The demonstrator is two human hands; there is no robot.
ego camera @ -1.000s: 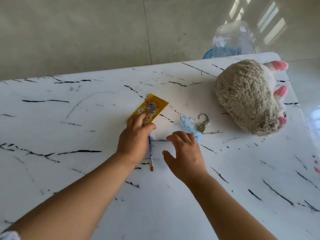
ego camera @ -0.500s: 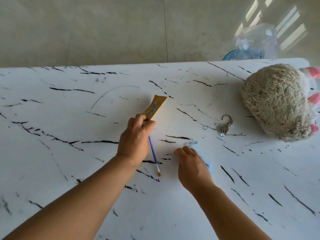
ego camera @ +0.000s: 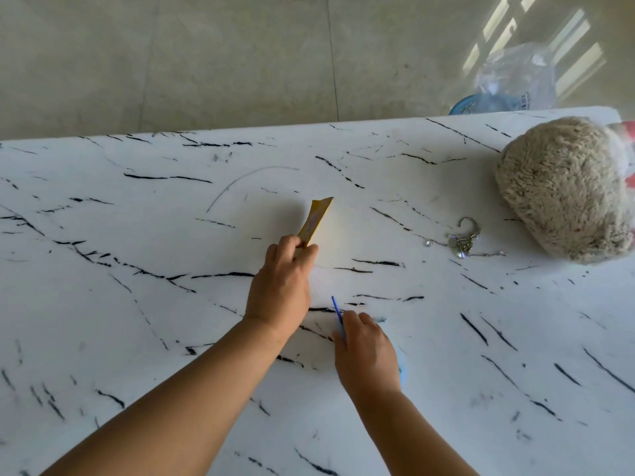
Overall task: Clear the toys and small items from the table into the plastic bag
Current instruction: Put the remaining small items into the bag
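1. Toys and small bits lie spread on the marble-patterned table [ego camera: 144, 304]; the clear plastic bag [ego camera: 515, 77] sits just beyond the far right corner, off the tabletop.
2. Your left hand [ego camera: 280, 286] pinches the yellow packet [ego camera: 316, 219], lifted on edge near the middle of the tabletop.
3. Your right hand [ego camera: 367, 355] curls around the blue paintbrush [ego camera: 337, 312] (something pale blue peeks from under the palm), nearer the front edge.
4. Keychain [ego camera: 464, 238] lies flat toward the right edge, just beside the plush hedgehog [ego camera: 560, 187] at the far right corner.
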